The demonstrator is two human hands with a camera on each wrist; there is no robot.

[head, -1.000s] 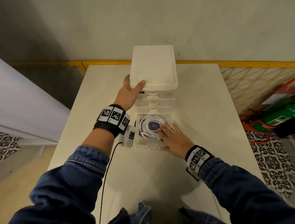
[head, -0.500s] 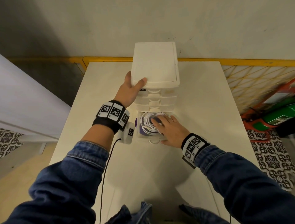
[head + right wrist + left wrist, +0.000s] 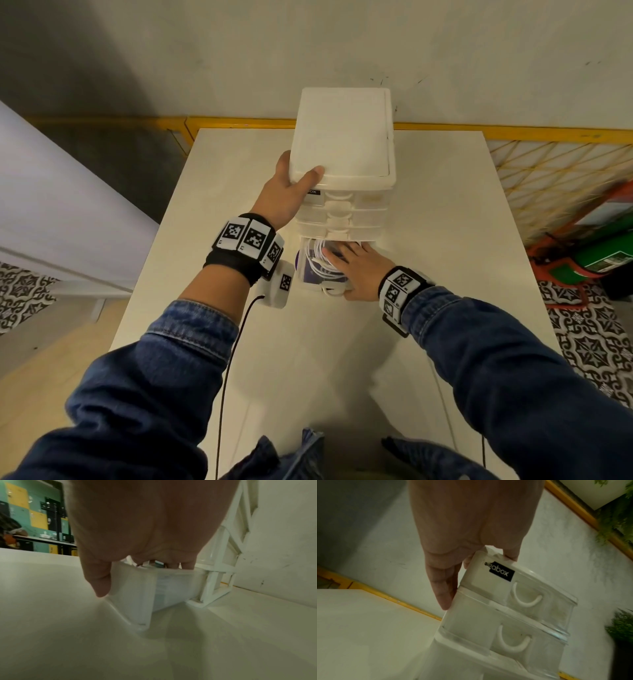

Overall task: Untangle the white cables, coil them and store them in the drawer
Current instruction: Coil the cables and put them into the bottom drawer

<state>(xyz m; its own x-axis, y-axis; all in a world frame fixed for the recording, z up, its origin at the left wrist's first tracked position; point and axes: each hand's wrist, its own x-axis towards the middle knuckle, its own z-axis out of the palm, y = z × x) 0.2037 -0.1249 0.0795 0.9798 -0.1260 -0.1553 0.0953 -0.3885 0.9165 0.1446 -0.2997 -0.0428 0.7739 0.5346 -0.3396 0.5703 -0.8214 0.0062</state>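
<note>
Under the right hand (image 3: 356, 270), flat fingers press coiled white cables (image 3: 317, 263) into the open bottom drawer (image 3: 305, 279); left hand (image 3: 284, 195) grips the drawer unit (image 3: 342, 137).

white table (image 3: 428, 240) vs grey wall (image 3: 239, 51), patterned tile floor (image 3: 599, 342).

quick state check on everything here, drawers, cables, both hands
bottom drawer: partly open, holds the cables
upper drawers: closed
cables: coiled, in the bottom drawer under the right hand
left hand: grips the drawer unit's top corner
right hand: fingers flat on the cables, thumb at the drawer front
</note>
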